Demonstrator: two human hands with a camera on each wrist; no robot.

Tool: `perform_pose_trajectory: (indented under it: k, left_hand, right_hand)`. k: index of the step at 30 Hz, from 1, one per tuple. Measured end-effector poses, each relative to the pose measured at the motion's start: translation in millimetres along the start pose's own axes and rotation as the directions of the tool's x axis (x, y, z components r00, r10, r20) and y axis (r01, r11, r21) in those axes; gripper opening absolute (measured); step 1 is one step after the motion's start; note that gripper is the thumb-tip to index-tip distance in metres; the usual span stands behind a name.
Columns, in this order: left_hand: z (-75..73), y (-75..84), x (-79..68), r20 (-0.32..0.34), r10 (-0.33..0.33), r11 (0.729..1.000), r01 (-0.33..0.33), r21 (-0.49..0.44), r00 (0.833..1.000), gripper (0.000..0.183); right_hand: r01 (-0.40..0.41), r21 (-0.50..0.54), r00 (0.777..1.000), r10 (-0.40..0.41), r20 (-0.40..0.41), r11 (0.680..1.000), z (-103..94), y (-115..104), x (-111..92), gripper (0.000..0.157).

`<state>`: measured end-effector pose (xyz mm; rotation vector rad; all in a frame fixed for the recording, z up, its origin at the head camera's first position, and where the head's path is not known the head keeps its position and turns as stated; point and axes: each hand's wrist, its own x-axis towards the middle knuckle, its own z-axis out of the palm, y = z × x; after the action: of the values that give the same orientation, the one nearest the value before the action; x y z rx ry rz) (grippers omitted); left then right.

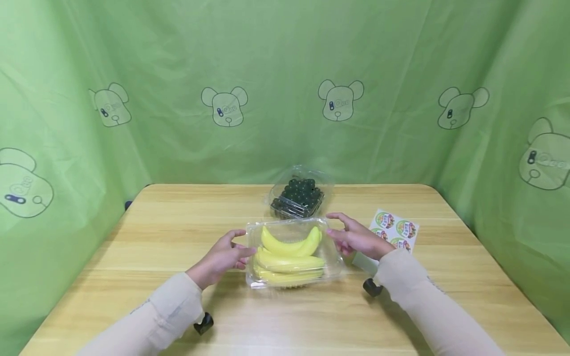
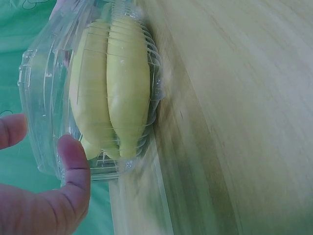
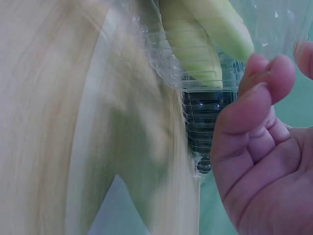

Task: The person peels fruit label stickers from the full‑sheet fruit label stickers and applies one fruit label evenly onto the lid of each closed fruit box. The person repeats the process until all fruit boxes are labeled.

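A clear plastic clamshell box (image 1: 291, 286) of yellow bananas (image 1: 289, 259) is in the middle of the head view, its lid over the fruit. At its left side, my left hand (image 1: 224, 257) holds the edge; the left wrist view shows the thumb (image 2: 74, 156) against the rim and a fingertip (image 2: 12, 129) beyond it. My right hand (image 1: 356, 236) holds the right side with bent fingers (image 3: 244, 117) near the corner. Parts of both grips are hidden. Close behind stands another clear clamshell (image 1: 273, 210) with dark grapes (image 1: 300, 194).
A sheet of round fruit stickers (image 1: 406, 228) lies to the right, partly under the right forearm. The wooden table (image 1: 178, 217) meets a green printed curtain (image 1: 280, 49) at its back, with more curtain along both sides.
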<state>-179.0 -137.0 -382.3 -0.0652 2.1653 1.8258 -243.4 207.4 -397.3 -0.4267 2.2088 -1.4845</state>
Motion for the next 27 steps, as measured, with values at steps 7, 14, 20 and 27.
perform_pose_trajectory:
  k: [7, 14, 20, 27]
  left_hand:
    - [-0.8, -0.3, 0.9, 0.001, -0.001, 1.0, 0.001, 0.002, 1.0, 0.068]
    - [-1.7, -1.6, 1.7, 0.009, -0.007, 1.0, 0.007, 0.005, 1.0, 0.068]
    - [-2.8, -3.2, 2.3, 0.018, -0.009, 1.0, 0.008, 0.001, 1.0, 0.068]
    - [-3.2, -4.2, 2.4, 0.021, -0.006, 1.0, 0.006, 0.001, 1.0, 0.067]
  right_hand:
    - [-0.005, 0.021, 1.0, 0.004, 0.005, 1.0, 0.4, 0.6, -0.7, 0.073]
    - [-0.016, 0.018, 1.0, 0.016, 0.01, 1.0, 2.0, 0.8, -3.5, 0.072]
    - [-0.034, 0.03, 0.999, 0.034, 0.02, 0.999, 3.7, 1.6, -6.2, 0.072]
    - [-0.043, 0.059, 0.999, 0.043, 0.014, 0.997, 5.9, 2.7, -7.7, 0.072]
